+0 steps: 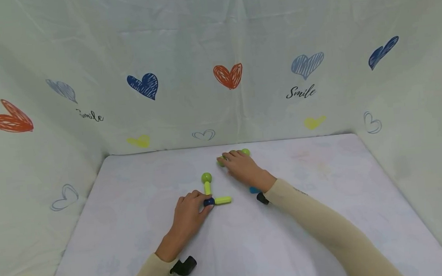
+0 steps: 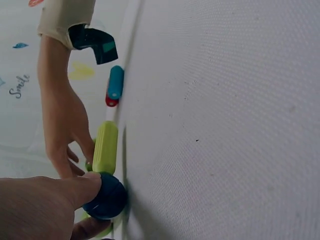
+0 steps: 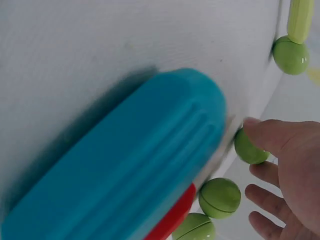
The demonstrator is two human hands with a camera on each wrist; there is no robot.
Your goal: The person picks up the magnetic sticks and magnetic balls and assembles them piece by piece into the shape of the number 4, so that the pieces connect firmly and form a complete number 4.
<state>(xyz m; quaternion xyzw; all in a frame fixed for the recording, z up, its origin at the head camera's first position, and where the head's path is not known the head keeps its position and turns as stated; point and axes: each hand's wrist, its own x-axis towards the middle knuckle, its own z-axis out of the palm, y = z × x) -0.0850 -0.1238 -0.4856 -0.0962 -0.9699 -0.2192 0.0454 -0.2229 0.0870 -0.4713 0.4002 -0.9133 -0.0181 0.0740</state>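
My left hand (image 1: 189,210) pinches a dark blue ball (image 2: 106,197) between thumb and fingers, low at the tabletop. Two yellow-green rods join that ball: one rod (image 1: 223,200) points right, the other rod (image 1: 207,188) points away and ends in a green ball (image 1: 206,177). Farther back, my right hand (image 1: 244,168) reaches over loose green balls. Its thumb and forefinger hold one green ball (image 3: 250,147) between them, while the other fingers spread loosely. Two more green balls lie beside it, a nearer ball (image 3: 220,197) and a partly cut-off ball (image 3: 194,228).
A blue rod (image 3: 125,160) lies under the right wrist, with a red rod (image 3: 172,214) against it. The white table (image 1: 136,248) meets a hanging sheet (image 1: 182,45) printed with hearts at back and sides. Black wrist mounts (image 1: 185,266) sit on both sleeves.
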